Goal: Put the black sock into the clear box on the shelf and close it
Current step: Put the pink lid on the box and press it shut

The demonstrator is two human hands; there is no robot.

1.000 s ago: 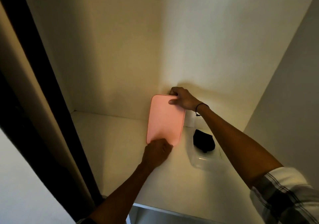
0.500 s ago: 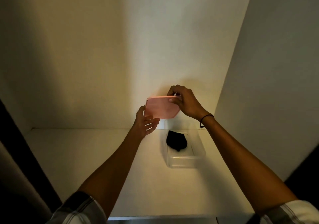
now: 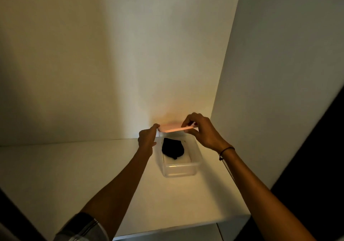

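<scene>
Both hands are up at the back of the shelf, each pinching one end of the pink lid point(image 3: 176, 128): the left hand point(image 3: 148, 140) grips its left edge with thumb and fingertips, the right hand point(image 3: 202, 132) is closed on its right edge, so the lid spans the gap between them, seen almost edge-on and hovering just above the far end of the box. Taking the scene from big to small: the white shelf point(image 3: 93, 175) runs wide and bare to the left, with the cupboard's side wall point(image 3: 279, 73) close on the right; near that wall sits the clear box point(image 3: 179, 163), open, its long axis pointing away from the camera; inside it, toward the far half, lies the black sock point(image 3: 173, 148), bunched into a dark lump on the box floor. So the sock is in, and the closing is what remains, by my reading. The risks lie in the seating. The lid looks slightly tilted and set far back, so it could come down skewed and catch on only one rim. The light box could also slide on the smooth shelf under a one-sided push. The dim light and the box's clear rim make alignment harder to judge.
</scene>
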